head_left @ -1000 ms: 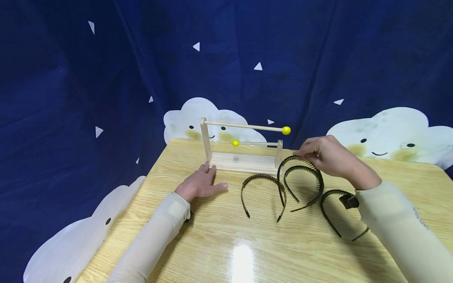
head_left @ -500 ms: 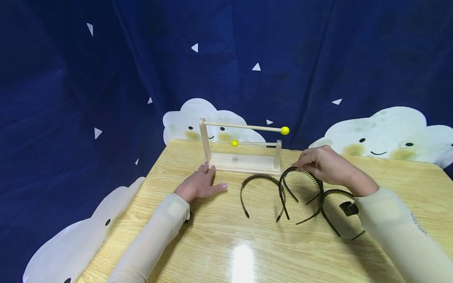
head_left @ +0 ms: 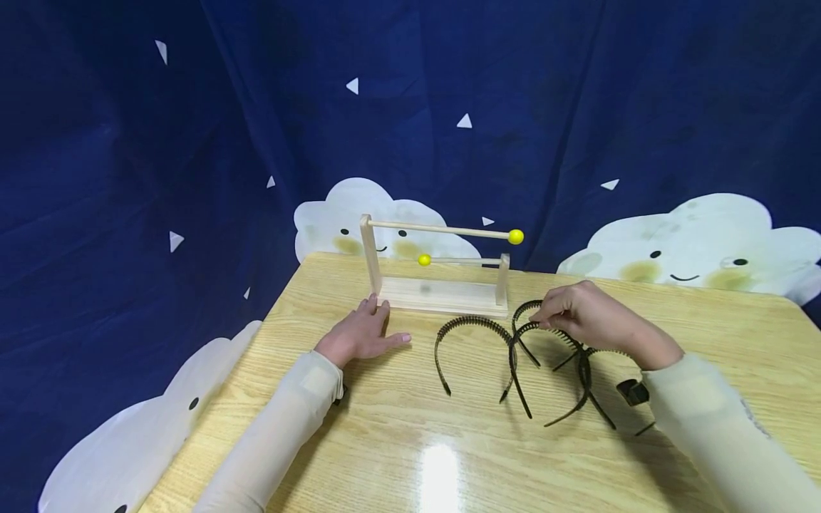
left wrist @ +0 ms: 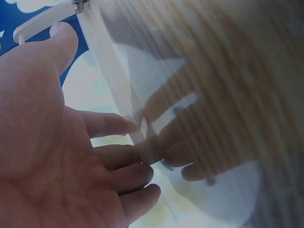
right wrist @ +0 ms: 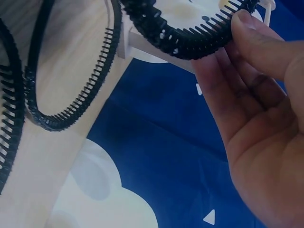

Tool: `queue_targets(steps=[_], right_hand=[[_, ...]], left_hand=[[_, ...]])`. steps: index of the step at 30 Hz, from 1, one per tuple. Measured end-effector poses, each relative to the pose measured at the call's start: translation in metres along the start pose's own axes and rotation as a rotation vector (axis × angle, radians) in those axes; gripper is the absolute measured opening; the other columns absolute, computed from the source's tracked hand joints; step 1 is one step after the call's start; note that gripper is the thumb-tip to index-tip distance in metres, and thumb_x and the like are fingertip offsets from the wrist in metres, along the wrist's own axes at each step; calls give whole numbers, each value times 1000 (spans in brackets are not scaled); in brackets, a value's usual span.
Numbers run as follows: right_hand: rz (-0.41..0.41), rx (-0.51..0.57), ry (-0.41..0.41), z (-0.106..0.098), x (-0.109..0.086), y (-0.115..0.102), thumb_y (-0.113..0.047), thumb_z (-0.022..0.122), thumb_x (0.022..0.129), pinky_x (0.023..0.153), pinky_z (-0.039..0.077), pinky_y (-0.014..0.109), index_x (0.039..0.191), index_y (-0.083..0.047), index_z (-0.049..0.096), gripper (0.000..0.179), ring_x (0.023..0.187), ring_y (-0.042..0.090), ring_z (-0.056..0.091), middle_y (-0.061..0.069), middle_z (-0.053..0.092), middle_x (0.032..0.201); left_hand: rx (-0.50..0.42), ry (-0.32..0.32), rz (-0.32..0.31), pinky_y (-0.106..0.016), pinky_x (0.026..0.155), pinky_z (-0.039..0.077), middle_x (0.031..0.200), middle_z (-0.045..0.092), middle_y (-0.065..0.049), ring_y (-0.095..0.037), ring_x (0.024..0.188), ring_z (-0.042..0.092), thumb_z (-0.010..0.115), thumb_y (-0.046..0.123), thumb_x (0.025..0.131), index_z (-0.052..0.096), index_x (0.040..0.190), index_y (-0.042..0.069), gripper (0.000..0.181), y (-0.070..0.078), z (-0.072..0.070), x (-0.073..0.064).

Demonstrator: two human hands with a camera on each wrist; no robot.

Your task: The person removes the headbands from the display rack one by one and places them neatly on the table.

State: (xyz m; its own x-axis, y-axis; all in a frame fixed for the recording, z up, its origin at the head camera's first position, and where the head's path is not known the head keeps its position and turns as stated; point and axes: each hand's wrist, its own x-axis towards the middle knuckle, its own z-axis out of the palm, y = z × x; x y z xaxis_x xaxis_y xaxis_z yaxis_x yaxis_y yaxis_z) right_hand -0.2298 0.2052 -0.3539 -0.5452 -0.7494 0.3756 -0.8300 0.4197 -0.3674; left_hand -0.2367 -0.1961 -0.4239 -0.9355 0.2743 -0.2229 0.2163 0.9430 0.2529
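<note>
My right hand pinches a black toothed headband by the top of its arch, between thumb and fingers. The right wrist view shows this headband close up, with its comb teeth and small shiny dots. Behind it is a second dark headband, partly hidden by the hand. A brownish headband lies to the left, and another headband to the right, partly covered by my right wrist. My left hand rests with fingers extended at the front left corner of a wooden rack.
Two horizontal rods with yellow ball ends extend from the rack's uprights, one higher than the other. Everything sits on a wood-grain table. A dark blue curtain with white clouds hangs behind and to the left.
My right hand has come down and nearer to me with the headband, away from the headband behind it. The left hand has stayed in place by the rack.
</note>
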Motion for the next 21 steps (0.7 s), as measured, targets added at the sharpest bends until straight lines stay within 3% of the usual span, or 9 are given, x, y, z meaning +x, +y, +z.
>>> queue_targets(steps=[21], right_hand=[[-15,147,-122,29,-13,1,26,68,75,62,55,24,95,-7,82,41,69,3,60,-16,66,79]], left_hand=[[-1,-2,-1,-52,117,24,164,10,-22,-39,150,14,49,74,91,25,160,6,100,1,-1,-1]])
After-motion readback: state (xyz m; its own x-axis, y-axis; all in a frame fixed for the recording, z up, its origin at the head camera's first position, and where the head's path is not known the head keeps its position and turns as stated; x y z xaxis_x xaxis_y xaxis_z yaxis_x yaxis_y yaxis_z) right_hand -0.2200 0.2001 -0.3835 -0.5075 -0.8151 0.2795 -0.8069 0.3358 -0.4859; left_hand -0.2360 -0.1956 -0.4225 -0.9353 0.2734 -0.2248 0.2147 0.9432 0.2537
